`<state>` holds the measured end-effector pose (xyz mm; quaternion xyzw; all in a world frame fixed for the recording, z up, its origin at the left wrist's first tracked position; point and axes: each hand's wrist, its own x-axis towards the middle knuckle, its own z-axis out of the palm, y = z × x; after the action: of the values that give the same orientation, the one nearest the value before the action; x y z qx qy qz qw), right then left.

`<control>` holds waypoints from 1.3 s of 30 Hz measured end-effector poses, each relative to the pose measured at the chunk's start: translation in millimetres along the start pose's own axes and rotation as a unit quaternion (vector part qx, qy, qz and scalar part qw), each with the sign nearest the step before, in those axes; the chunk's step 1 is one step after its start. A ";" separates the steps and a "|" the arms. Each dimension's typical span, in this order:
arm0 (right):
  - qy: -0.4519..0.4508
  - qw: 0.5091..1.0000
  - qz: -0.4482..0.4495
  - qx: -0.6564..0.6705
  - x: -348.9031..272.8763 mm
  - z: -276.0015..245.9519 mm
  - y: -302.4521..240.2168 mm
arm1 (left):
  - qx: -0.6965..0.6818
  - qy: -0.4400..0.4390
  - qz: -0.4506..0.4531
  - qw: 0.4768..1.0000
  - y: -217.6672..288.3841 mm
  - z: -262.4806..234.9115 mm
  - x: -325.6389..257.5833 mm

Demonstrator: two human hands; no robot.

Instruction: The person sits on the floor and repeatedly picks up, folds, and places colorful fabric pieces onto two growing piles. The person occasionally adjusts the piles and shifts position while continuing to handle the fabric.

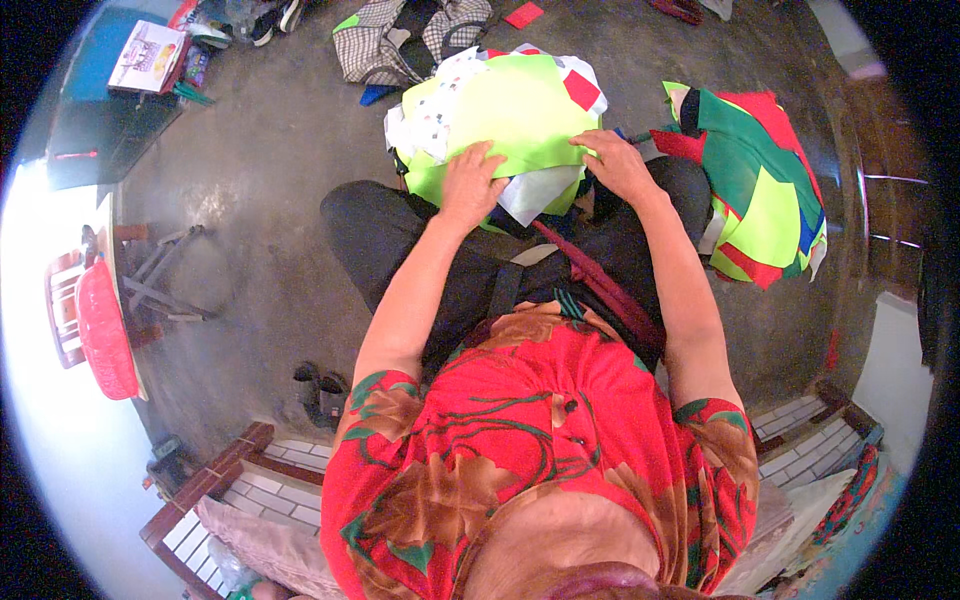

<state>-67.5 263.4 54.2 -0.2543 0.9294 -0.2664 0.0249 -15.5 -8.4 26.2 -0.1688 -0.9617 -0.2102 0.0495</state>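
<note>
A stack of lime-green fabric sheets (510, 105) with white pieces under it rests on my lap, over dark trousers. My left hand (472, 185) lies flat on the near left part of the stack, fingers spread. My right hand (615, 160) presses on the stack's right edge, fingers curled over the cloth. A small red patch (581, 90) sits on the top sheet near the far right corner. A white piece (540, 190) sticks out between my hands.
A pile of red, green and yellow cloth (760, 190) lies on the concrete floor to my right. A checked bag (400, 40) sits ahead. A red basin (100, 330) rests on a stool at left. Sandals (320, 390) lie by a tiled bench (270, 490).
</note>
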 end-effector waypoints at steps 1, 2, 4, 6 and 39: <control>-0.009 1.000 -0.003 -0.004 -0.4 2.2 2.3 | 0.017 -0.016 -0.007 1.000 4.9 2.9 -0.6; -0.029 0.999 0.006 -0.017 -1.7 4.0 4.8 | 0.026 -0.024 -0.004 0.999 7.1 2.7 0.2; -0.068 0.997 0.023 -0.042 -2.5 5.3 5.7 | 0.002 -0.029 0.004 1.000 2.5 1.7 -0.3; -0.113 0.993 0.037 -0.026 -1.9 5.0 1.3 | -0.009 -0.026 0.007 1.000 -0.9 -0.1 -1.9; -0.025 0.991 0.120 -0.055 10.1 1.3 1.6 | -0.005 0.008 0.138 0.990 -6.3 -4.3 -14.6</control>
<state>-76.8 259.0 53.2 -0.1486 0.9655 -0.2036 0.0654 -3.8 -20.0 25.3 -0.2983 -0.9278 -0.2071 0.0851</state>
